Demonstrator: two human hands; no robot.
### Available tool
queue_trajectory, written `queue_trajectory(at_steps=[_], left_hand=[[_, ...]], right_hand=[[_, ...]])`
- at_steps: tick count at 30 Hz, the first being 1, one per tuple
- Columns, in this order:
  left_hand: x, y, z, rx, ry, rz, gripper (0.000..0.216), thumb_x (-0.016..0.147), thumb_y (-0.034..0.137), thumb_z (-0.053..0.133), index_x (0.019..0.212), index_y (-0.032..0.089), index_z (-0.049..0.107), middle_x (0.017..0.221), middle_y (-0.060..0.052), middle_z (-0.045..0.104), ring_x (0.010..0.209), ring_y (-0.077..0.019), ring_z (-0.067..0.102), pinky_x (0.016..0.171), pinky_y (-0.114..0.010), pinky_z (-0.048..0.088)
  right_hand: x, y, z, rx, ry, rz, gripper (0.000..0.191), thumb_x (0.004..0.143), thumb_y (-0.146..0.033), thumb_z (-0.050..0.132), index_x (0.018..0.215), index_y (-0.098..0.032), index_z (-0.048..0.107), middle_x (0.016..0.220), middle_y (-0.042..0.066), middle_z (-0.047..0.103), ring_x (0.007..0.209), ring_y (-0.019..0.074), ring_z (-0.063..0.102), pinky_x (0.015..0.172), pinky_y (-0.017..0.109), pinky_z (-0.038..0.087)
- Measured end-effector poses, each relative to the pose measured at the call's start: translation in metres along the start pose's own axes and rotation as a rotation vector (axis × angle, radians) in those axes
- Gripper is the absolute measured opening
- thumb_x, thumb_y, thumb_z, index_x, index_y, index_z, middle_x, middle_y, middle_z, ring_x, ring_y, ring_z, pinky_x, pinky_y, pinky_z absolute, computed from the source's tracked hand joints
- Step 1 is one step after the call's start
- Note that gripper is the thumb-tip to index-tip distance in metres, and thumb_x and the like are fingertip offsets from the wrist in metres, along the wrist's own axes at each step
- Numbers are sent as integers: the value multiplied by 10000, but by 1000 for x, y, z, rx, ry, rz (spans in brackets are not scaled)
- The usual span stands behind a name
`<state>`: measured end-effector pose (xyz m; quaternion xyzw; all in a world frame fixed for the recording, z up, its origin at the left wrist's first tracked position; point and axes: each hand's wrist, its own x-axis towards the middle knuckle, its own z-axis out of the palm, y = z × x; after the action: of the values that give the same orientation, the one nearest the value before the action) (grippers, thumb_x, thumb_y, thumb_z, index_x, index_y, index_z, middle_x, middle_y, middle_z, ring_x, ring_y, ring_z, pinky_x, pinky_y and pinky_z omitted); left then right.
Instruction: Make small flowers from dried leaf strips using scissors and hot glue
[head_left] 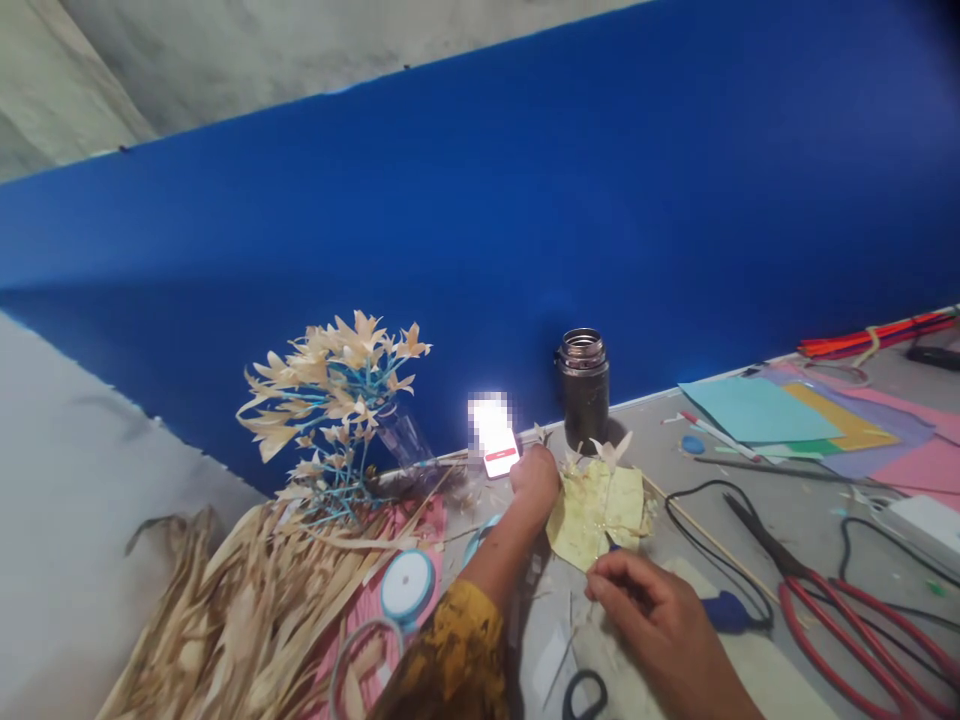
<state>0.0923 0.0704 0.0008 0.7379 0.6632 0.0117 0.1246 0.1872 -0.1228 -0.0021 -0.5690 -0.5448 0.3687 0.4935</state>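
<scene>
My left hand reaches forward and rests curled at a lit phone leaning against the blue wall; its fingers touch the phone's lower edge. My right hand lies nearer to me, fingers curled in a pinch at the edge of a crumpled yellow sheet that carries small cream paper flowers. What the right fingers pinch is too small to make out. A dark open jar stands just behind the sheet.
A bunch of cream flowers on blue stems stands at left above dried leaf strips. A ribbon spool, red-handled scissors, black cable, coloured paper sheets and a blue backdrop surround the hands.
</scene>
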Motion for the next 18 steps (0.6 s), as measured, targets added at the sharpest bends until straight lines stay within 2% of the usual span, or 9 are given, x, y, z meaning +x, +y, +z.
queue_trajectory(at_steps=[3,6,9,11,13,15,18], left_hand=[[-16,-10,-13,-217,129,46,190,952,97,523,1044,82,689,1030,-198,727,980,-277,699,831,-377,525],[-44,-28,-30,-438,188,103,138,925,136,532,922,151,669,878,-100,729,849,-218,693,721,-297,496],[-85,-46,-42,-685,147,111,133,909,236,574,984,153,646,708,-14,667,631,-150,643,587,-238,458],[-116,-55,-44,-1263,52,93,307,814,273,699,1091,148,656,712,7,651,594,-131,616,565,-228,436],[-146,-60,-42,-1547,-37,22,372,719,314,802,1027,134,697,704,3,651,583,-118,602,561,-222,431],[-169,-60,-38,-1626,-46,-35,304,674,304,844,889,126,720,682,-17,663,609,-125,612,576,-223,441],[-191,-58,-36,-1629,24,-45,206,686,279,836,766,137,709,663,-32,680,616,-132,605,594,-237,462]], right_hand=[[1,0,1,24,9,7,287,893,-460,617,766,-219,709,660,-2,668,594,166,611,550,220,491],[3,-3,1,76,54,25,296,866,-475,627,760,-212,710,681,15,691,601,171,612,554,232,493],[5,-7,0,134,73,73,317,844,-504,641,769,-204,714,682,25,701,554,162,585,515,242,472],[5,-9,0,161,76,100,320,828,-508,661,759,-200,712,655,21,685,533,158,575,500,242,461],[2,-11,3,188,64,110,314,820,-505,678,758,-199,709,641,16,675,521,155,575,492,239,458],[-3,-13,8,205,24,95,303,827,-496,680,767,-200,707,640,13,676,509,152,573,481,235,456],[-14,-16,18,159,-57,-2,261,866,-451,666,786,-210,724,709,25,720,591,172,639,542,234,497]])
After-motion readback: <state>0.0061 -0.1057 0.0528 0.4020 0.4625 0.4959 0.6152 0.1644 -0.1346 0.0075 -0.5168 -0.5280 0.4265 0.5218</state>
